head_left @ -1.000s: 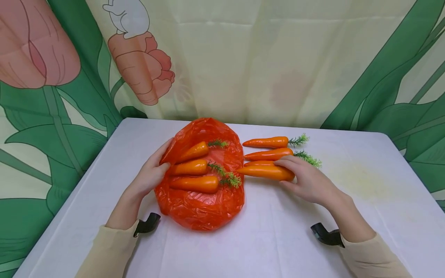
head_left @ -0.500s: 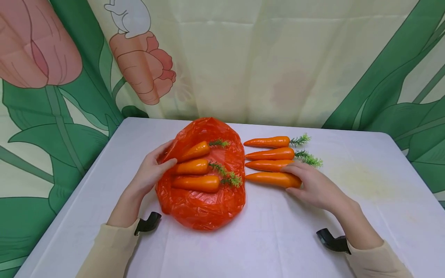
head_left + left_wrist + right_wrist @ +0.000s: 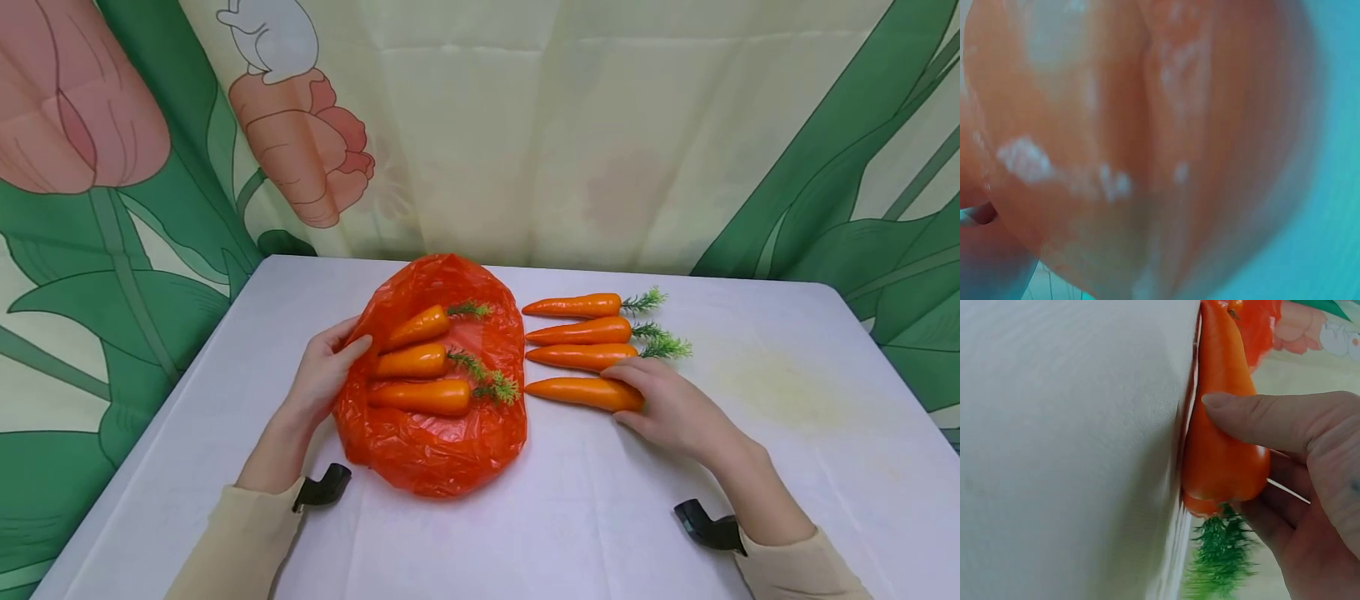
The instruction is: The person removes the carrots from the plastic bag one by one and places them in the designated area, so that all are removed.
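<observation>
In the head view my left hand [image 3: 324,371] pinches the left edge of a red plastic bag [image 3: 442,467], thumb inside the rim. On the bag lie three orange carrots [image 3: 420,397] with leafy green tops. My right hand [image 3: 675,412] holds the thick end of the nearest carrot [image 3: 573,392] in a row right of the bag. This carrot appears to rest on the table, its tip by the bag; the hand hides its top. In the right wrist view the thumb presses on that carrot [image 3: 1225,450], with fingers behind it. The bag [image 3: 1147,125] fills the left wrist view, blurred.
Three more carrots [image 3: 581,357] lie side by side beyond the held one, tips toward the bag. A white cloth covers the table [image 3: 487,550]. Behind it hangs a printed curtain [image 3: 525,150]. A black wrist mount [image 3: 708,527] juts from each sleeve.
My right hand has brought its carrot toward me, away from the third carrot, and down to the table. The left thumb has shifted slightly on the bag's rim.
</observation>
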The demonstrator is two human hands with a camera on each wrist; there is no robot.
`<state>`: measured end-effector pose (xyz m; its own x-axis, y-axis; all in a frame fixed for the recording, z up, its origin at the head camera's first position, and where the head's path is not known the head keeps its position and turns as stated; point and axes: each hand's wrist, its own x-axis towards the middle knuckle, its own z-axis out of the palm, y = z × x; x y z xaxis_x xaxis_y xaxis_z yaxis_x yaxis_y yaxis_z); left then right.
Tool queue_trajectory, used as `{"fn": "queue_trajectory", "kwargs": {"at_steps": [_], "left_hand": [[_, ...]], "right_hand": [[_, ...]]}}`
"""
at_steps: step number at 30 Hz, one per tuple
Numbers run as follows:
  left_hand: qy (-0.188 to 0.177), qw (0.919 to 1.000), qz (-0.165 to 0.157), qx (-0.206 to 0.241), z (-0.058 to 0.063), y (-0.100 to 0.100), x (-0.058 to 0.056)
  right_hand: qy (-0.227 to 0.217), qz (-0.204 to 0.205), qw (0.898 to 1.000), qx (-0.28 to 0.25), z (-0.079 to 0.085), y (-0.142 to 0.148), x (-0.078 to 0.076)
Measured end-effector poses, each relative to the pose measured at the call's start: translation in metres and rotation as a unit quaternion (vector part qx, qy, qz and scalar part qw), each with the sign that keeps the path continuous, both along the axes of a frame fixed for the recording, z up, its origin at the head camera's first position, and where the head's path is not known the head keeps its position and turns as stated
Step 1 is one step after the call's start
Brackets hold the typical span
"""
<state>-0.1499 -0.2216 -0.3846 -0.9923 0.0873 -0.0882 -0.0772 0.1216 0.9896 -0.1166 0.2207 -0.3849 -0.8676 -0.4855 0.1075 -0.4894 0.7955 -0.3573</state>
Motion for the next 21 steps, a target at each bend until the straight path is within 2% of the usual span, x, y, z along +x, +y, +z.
{"fn": "queue_trajectory", "kwargs": {"at_steps": [8, 16, 21], "left_hand": [[-0.016, 0.9998, 0.008, 0.011, 0.0024, 0.0031, 0.0026], [-0.025, 0.999, 0.035, 0.014, 0.0008, 0.0038, 0.0021], [-0.019, 0.9989, 0.036, 0.021, 0.0, 0.0054, 0.001]], "right_hand": [[0.038, 0.003, 0.999, 0.002, -0.0007, -0.0004, 0.0017], [0.04, -0.004, 0.999, 0.003, -0.0012, -0.0014, 0.0004], [0.047, -0.009, 0.999, 0.005, -0.0009, 0.0001, 0.0002]]}}
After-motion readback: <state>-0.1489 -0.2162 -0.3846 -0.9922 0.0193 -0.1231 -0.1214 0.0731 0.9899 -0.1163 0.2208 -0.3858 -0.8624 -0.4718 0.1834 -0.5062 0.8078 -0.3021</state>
